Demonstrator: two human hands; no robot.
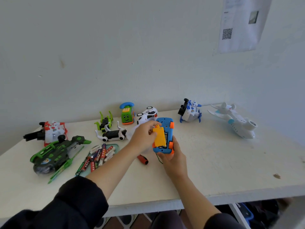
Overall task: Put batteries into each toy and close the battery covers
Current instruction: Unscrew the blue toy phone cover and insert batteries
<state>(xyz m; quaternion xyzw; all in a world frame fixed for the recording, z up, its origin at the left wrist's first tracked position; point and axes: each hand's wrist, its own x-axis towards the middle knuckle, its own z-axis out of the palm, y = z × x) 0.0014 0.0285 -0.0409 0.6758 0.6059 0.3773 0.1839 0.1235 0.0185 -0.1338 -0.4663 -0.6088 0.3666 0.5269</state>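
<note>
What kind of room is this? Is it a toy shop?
Probably not a shop. It looks like a plain workroom: a bare white table against a painted wall, a printed sheet with a QR code taped up, and loose batteries beside unpacked toys.

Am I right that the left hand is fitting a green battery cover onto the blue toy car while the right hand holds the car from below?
Not quite: the battery cover is yellow-orange, not green, as the head view shows. The rest stands: the left hand is fitting it onto the underside of the blue toy car, and the right hand holds the car from below.
</note>
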